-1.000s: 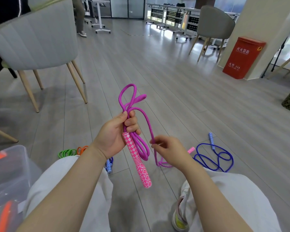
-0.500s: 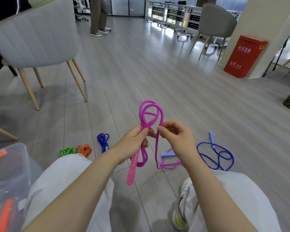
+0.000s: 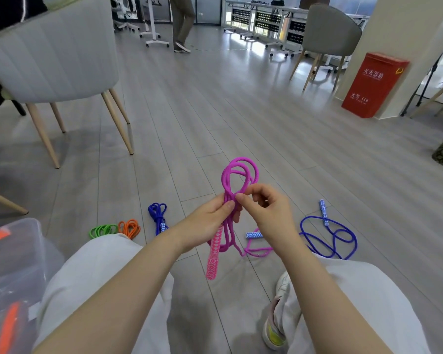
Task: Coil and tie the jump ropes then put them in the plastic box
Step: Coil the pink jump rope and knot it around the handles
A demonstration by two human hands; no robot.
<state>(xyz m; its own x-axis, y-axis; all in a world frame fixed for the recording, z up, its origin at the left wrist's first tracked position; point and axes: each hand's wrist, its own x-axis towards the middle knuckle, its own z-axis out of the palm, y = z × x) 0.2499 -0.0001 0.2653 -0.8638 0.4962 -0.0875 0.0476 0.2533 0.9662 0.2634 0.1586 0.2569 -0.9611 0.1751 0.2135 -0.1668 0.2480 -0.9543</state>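
left hand [image 3: 207,221]: fingers curled round bundled magenta jump rope [image 3: 237,178], braided cord looped above fist, pink diamond-patterned handle [image 3: 213,254] hanging below | right hand [image 3: 265,213]: thumb and forefinger pinch a strand at the loops' base | clear plastic box [image 3: 16,254]: smooth-walled, lower left on plank floor [image 3: 241,118]
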